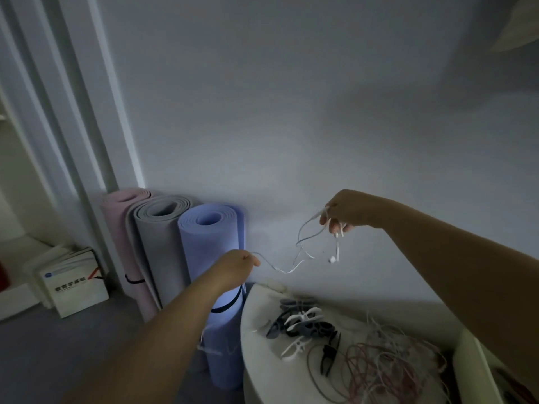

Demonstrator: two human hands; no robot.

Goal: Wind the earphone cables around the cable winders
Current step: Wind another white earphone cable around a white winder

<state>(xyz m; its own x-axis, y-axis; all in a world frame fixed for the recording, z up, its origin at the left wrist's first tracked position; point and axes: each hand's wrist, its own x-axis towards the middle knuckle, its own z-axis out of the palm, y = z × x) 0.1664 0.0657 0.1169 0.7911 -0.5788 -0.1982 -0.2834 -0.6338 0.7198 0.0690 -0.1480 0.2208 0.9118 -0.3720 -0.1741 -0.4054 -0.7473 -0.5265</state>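
A white earphone cable [291,268] hangs in the air between my two hands, above the white round table [256,360]. My left hand [236,268] pinches one end of it. My right hand [347,212] is raised higher and grips the other part, with an earbud [332,260] dangling below it. Several cable winders [303,323], white, grey and black, lie in a heap on the table. Beside them sits a tangle of pink and white cables [385,371].
Three rolled mats, pink [122,246], grey [157,246] and blue [215,287], stand against the wall left of the table. A white box [77,290] sits on the floor by the door frame. A white object's edge [472,365] is at the table's right.
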